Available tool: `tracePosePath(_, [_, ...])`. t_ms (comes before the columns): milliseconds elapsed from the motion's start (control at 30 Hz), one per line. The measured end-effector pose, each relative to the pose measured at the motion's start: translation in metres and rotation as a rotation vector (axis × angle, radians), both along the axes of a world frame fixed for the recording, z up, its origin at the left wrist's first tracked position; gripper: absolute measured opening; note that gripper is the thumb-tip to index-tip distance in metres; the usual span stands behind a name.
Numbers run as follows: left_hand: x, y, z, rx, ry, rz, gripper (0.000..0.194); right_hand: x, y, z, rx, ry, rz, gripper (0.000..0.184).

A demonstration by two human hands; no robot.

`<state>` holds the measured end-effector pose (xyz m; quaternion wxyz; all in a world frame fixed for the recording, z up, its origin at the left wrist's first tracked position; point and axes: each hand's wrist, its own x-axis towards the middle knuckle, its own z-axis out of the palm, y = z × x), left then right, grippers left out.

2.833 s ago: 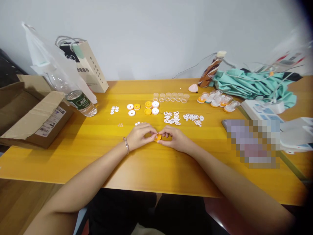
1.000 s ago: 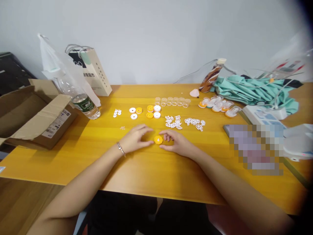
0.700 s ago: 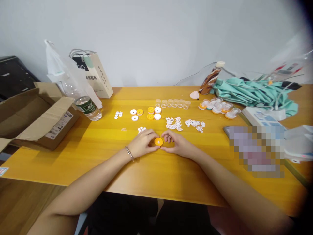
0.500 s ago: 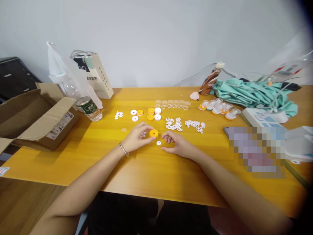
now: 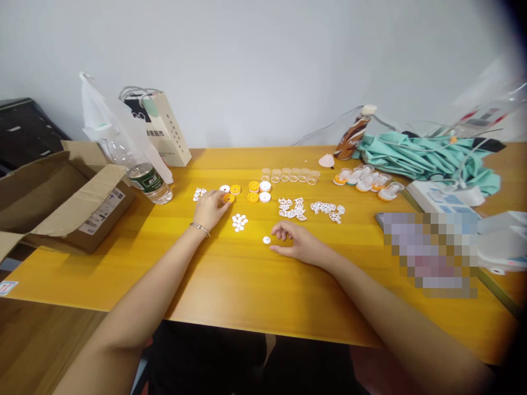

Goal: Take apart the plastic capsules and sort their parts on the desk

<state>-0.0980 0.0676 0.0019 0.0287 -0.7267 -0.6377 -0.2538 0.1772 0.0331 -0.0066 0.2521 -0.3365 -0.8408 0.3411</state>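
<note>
My left hand [image 5: 211, 209] pinches an orange round cap [image 5: 229, 198] by its edge, at the front of a small group with a white cap [image 5: 224, 188] and another orange cap [image 5: 235, 190]. Whether the pinched cap rests on the table or on another cap is hidden. My right hand [image 5: 295, 241] lies on the table with thumb and curled fingers apart, holding nothing. Just left of its fingertips is a small white disc with a raised centre [image 5: 267, 240]. Between the hands lies a cluster of small white round pieces [image 5: 239, 221].
Further back are orange and white caps [image 5: 265, 197], a row of clear cups [image 5: 295, 175], white openwork pieces [image 5: 293, 209] and finished-looking clear-domed pieces [image 5: 390, 191]. A cardboard box [image 5: 102, 219] and water bottle [image 5: 150, 184] stand left; a blurred phone-like object [image 5: 381, 220] lies right.
My left hand has carried the orange cap left and back, from near my right hand to the group of caps. This uncovers the white round pieces. My right hand stays put.
</note>
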Motion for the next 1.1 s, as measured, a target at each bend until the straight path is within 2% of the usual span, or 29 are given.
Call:
tracePosePath(133, [0.002, 0.0, -0.002, 0.084, 0.034, -0.04, 0.026, 0.0, 0.0, 0.0, -0.004, -0.003, 0.001, 0.022])
tracePosePath(267, [0.004, -0.002, -0.002, 0.094, 0.148, -0.213, 0.028, 0.0, 0.001, -0.001, -0.013, -0.005, 0.001, 0.022])
tracePosePath(333, [0.006, -0.003, -0.002, 0.065, 0.21, -0.252, 0.03, 0.0, 0.001, 0.0, -0.01, -0.003, -0.002, 0.022])
tracePosePath(600, [0.012, -0.008, -0.001, 0.005, 0.278, -0.213, 0.024, 0.0, -0.001, 0.001, 0.0, 0.006, -0.004, 0.021])
tracePosePath(933, [0.003, -0.01, 0.003, -0.042, 0.285, -0.154, 0.022, 0.001, 0.0, 0.0, -0.008, 0.004, 0.01, 0.02])
tracePosePath(1100, [0.009, -0.015, 0.007, -0.003, 0.276, -0.132, 0.023, 0.001, 0.0, -0.001, -0.006, -0.005, 0.018, 0.019])
